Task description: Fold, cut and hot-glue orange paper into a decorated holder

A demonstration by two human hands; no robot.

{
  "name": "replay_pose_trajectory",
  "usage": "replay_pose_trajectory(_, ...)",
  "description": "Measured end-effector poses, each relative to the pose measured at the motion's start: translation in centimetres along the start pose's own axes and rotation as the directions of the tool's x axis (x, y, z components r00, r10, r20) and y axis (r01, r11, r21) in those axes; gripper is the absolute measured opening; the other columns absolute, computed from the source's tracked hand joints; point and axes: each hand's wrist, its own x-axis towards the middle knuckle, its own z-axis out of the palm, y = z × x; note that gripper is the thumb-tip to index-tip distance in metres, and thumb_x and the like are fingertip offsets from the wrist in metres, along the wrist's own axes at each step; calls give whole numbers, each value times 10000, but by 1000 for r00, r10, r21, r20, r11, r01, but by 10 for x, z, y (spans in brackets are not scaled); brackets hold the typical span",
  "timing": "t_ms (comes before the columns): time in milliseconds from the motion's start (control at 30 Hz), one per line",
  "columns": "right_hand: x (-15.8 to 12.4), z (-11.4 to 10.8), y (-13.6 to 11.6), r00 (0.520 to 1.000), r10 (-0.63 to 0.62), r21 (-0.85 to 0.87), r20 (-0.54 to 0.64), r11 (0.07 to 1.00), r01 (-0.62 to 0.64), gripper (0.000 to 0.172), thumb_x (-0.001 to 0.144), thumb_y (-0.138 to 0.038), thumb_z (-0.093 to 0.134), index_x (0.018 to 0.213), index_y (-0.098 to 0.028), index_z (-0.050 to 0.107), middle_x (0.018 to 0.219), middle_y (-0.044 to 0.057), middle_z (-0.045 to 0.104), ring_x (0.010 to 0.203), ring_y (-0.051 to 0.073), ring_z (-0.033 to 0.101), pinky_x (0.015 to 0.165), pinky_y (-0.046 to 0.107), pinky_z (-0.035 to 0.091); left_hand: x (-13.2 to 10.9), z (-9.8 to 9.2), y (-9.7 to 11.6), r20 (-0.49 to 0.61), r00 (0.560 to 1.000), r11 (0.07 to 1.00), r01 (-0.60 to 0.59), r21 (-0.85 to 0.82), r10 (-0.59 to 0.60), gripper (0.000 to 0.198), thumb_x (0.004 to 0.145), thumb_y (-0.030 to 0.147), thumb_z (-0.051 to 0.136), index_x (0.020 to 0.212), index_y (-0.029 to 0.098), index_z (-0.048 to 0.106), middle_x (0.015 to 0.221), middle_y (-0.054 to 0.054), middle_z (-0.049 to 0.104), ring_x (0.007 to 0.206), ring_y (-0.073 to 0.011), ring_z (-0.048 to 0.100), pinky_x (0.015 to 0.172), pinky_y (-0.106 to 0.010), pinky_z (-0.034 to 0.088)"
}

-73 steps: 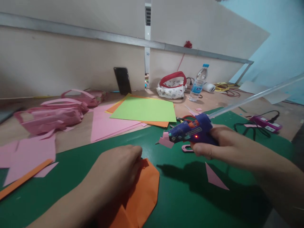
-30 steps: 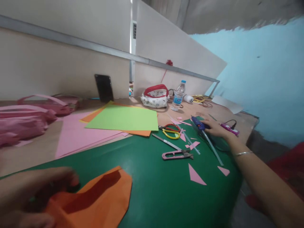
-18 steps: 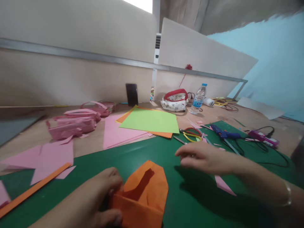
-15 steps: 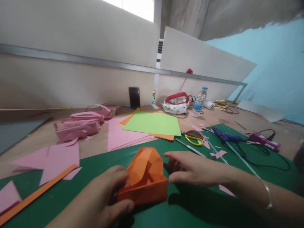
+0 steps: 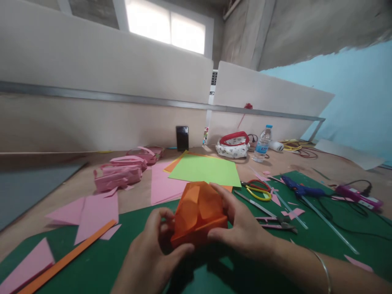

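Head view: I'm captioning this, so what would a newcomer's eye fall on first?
The orange folded paper piece, held between the left hand and the right hand at lower centre, stands out first. Next come the lime-green sheet just beyond it and the blue glue gun on the green mat to the right.

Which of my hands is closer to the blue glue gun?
Right. Your right hand is at the right side of the orange folded paper, with the blue glue gun farther right and beyond. Your left hand is at the paper's left side.
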Motion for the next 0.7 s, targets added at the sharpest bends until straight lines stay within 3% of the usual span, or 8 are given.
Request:
replay_pose_trajectory(100,-4,0,4,999,44,-71,-31,996,-46,828,682,-53,643,1394,-222,256,1024,62,623,903,202,608,847,386,487,1,1,4,53,999,972,16,-236,-4,532,661,442,651,1057,249,352,892,-41,727,833,-255,684,743,-374,506)
replay_pose_trajectory(167,-7,2,5,997,72,-82,-22,994,-73,807,677,-51,631,1385,-214,279,978,49,625,864,194,610,815,370,498,3,0,7,67,998,951,28,-308,-7,498,713,481,604,1085,228,391,918,-56,730,851,-251,684,737,-363,522)
replay_pose_trajectory(333,-11,7,4,994,94,-84,55,992,-89,721,644,-31,637,1302,-224,415,1044,49,618,936,204,600,828,348,489,2,0,8,165,980,906,164,-389,-107,284,749,395,611,969,215,595,945,-39,734,881,-246,677,645,-289,541)
replay_pose_trajectory(500,-4,9,-10,992,95,99,77,990,-103,438,667,-138,701,1078,-193,557,1035,54,635,956,198,600,860,346,466,-1,2,6,240,964,840,222,-495,-113,204,723,388,657,838,220,674,804,-21,737,727,-205,675,609,-271,530)
replay_pose_trajectory(567,-2,10,-15,989,139,123,48,982,-144,324,693,-168,688,997,-188,577,952,31,646,877,170,617,790,306,481,-1,4,6,295,951,826,238,-511,-92,233,710,419,668,810,209,681,745,-18,723,663,-181,656,574,-251,509)
replay_pose_trajectory(700,-3,14,-20,988,151,-42,5,988,-151,101,719,-150,636,815,-157,606,743,-16,607,660,104,567,611,223,448,-4,8,7,342,937,866,225,-446,-67,342,714,513,632,676,175,670,597,3,655,525,-110,569,482,-188,417)
